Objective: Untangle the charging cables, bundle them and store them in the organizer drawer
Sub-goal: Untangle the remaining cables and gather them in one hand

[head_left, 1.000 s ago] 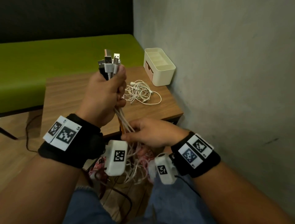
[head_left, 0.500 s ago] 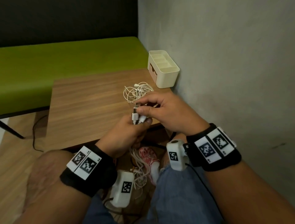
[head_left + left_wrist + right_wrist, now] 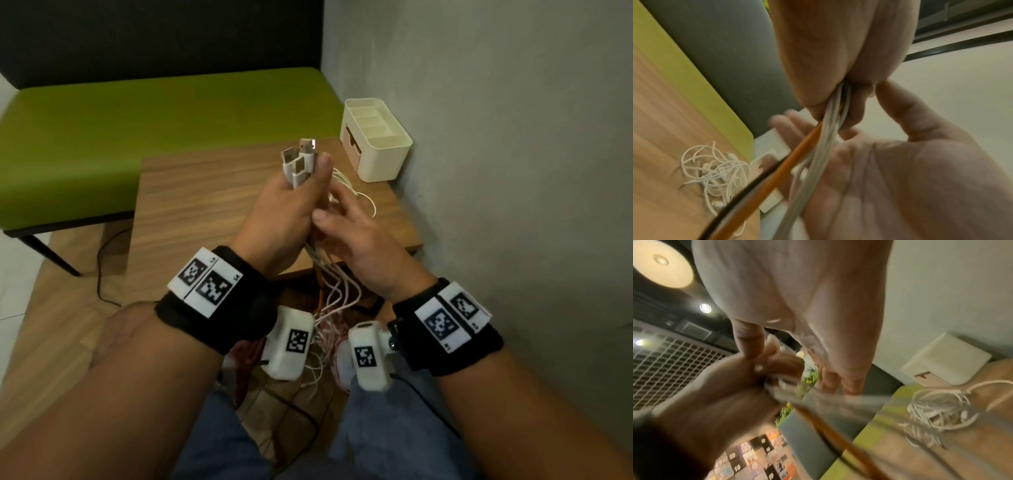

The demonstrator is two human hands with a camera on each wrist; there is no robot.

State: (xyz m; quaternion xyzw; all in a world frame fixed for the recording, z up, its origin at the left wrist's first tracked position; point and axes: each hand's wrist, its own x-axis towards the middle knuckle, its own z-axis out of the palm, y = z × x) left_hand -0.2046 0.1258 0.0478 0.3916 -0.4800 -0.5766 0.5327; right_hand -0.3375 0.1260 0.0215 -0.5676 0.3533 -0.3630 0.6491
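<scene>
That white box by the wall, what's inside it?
The white box shows open compartments on top, apparently empty. Its drawer is closed, so the contents are hidden.

A wooden worktop [image 3: 212, 202] stands in the corner against a grey wall [image 3: 496, 137]. Behind it runs a green padded bench [image 3: 137, 120] with a dark backrest [image 3: 154, 37]; one black bench leg [image 3: 51, 255] shows at the left. The floor [image 3: 51, 342] is light wood, with a thin black cord [image 3: 102, 270] trailing over it. Round ceiling lamps [image 3: 661, 262] glow in the right wrist view.
</scene>
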